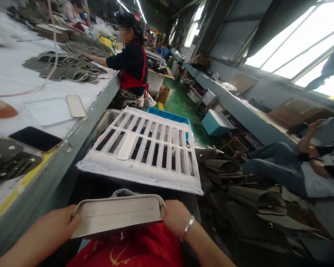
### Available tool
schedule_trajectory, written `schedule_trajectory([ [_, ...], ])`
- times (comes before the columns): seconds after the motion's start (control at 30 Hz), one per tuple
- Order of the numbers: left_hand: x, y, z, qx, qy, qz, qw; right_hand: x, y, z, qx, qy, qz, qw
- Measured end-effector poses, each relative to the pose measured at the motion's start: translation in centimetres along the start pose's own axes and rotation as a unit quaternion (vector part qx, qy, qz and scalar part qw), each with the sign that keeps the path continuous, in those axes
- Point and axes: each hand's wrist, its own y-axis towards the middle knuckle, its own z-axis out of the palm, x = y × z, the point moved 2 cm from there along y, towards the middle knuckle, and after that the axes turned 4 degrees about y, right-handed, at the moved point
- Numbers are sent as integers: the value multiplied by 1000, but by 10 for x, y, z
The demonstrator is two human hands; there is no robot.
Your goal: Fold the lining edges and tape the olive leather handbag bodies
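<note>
Low in front of me, over the red apron [156,244], I hold a dark bag [119,211] whose cream, rounded oblong panel faces up. My left hand [58,222] grips its left end, the fingers curled round the edge. At the right end, my right hand [176,218] is closed on the corner, with a silver bracelet at the wrist. Just beyond the bag stands a white slatted rack [144,173], tilted in view. A small cream oblong panel [127,146] lies on its slats. Clear plastic [125,193] shows behind the bag's far edge.
On the left table [80,129] lie a black phone [35,138], a cream panel [75,106] and stacked dark pieces [66,66]. A co-worker [130,59] reaches across it. Dark folded bags [256,200] pile up at right, near a seated person [281,163].
</note>
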Motion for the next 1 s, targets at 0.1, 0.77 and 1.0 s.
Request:
schedule_trajectory([
  [0.1,-17,-13,-16,-8,22,-11,1000,1,8,16,24,-17,-33,999],
  [0.77,-16,-23,-21,-23,-26,22,999,0,18,23,2,-42,-13,999],
  [1.0,-29,-19,-27,-9,123,33,992,-2,27,20,2,-26,-19,999],
])
